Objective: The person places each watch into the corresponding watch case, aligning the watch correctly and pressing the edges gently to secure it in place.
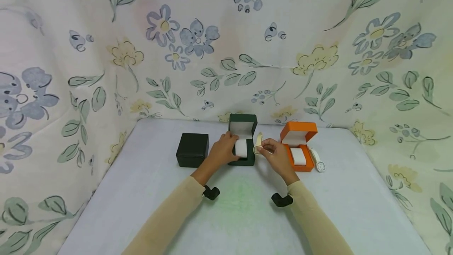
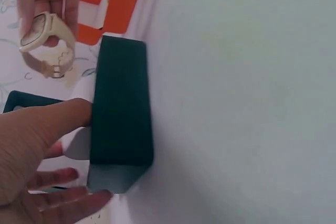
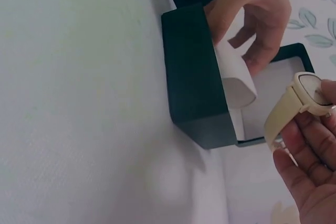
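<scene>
My left hand (image 1: 223,149) reaches into an open dark green watch box (image 1: 250,153). Its thumb and fingers pinch the white cushion (image 1: 241,148), which sticks up past the box's front wall in the right wrist view. Just right of that box, my right hand (image 1: 277,156) holds a cream wristwatch (image 3: 283,116) between thumb and fingers. The watch has a rounded square face, and its strap is buckled into a loop in the left wrist view. The green lid (image 1: 243,118) stands raised at the back.
An open orange watch box (image 1: 309,160) with a white cushion (image 1: 298,156) stands to the right. Beside it lies a white wristwatch (image 1: 320,165). On the left sits a closed black box (image 1: 192,150). A floral curtain (image 1: 226,50) hangs behind the white table (image 1: 233,215).
</scene>
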Demonstrator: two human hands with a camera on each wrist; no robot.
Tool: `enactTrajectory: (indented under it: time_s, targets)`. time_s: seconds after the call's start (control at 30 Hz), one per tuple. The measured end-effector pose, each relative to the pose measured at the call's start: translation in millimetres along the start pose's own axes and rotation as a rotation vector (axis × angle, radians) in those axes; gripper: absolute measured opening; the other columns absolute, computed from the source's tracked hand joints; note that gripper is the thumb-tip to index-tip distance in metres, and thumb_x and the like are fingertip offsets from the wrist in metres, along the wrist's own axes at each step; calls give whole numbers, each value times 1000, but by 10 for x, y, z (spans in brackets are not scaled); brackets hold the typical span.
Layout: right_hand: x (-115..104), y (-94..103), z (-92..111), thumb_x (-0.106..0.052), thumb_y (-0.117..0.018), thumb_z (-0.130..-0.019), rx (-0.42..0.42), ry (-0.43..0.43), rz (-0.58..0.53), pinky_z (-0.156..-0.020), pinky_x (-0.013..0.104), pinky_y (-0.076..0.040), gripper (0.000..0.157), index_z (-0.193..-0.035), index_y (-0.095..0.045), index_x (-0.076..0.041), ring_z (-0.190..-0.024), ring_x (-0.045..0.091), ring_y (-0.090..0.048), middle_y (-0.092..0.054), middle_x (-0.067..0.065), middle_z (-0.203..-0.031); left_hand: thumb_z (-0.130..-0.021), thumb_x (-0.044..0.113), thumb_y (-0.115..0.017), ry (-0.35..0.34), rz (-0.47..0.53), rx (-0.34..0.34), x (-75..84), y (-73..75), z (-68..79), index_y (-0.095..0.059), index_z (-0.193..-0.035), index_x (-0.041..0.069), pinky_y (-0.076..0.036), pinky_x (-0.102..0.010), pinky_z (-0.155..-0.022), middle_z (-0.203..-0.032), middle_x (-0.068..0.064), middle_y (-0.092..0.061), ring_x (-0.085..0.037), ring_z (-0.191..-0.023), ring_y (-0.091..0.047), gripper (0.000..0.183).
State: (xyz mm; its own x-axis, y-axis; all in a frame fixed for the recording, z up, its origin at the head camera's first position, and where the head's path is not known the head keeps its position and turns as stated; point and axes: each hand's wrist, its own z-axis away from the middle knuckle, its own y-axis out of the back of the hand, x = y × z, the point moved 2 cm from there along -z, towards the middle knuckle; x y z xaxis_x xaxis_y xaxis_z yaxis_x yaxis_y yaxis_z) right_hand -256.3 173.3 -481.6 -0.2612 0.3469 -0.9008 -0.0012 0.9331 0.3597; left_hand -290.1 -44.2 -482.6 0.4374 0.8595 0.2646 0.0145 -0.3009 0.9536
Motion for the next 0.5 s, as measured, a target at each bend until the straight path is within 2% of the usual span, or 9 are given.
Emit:
enactTrajectory:
  time_s: [0.13, 0.2, 0.37, 0.5]
  targets:
    - [-23, 17, 7, -21, -76, -94, 6, 7, -17, -101, 43, -54, 20, -98, -68, -2, -90, 20, -66, -69, 11, -94, -79, 36, -89, -50, -40, 57, 28, 1, 35, -57, -141, 8, -59, -40, -87, -139, -9, -59, -24, -125, -57, 75]
    - [-36, 21, 5, -21, -76, -94, 10, 15, -33, -103, 47, -52, 21, -98, -68, -2, -89, 20, -67, -70, 12, -93, -79, 33, -89, -57, -28, 69, 32, -2, 48, -56, -142, 7, -58, -39, -92, -141, -9, -59, -24, -128, -56, 76]
    - [-55, 19, 7, -21, -77, -94, 21, 13, -60, -105, 48, -50, 24, -100, -68, 0, -88, 18, -66, -70, 15, -94, -80, 27, -89, -56, 48, 80, 18, -13, 83, -53, -146, 7, -55, -37, -98, -146, -10, -54, -24, -129, -56, 77]
    - [-87, 18, 31, -18, -74, -96, 22, -2, -64, -104, 42, -51, 23, -104, -67, 2, -88, 18, -66, -70, 17, -96, -80, 23, -90, -107, 148, 136, 12, 11, 139, -53, -146, 6, -55, -37, -98, -145, -11, -53, -26, -125, -59, 77]
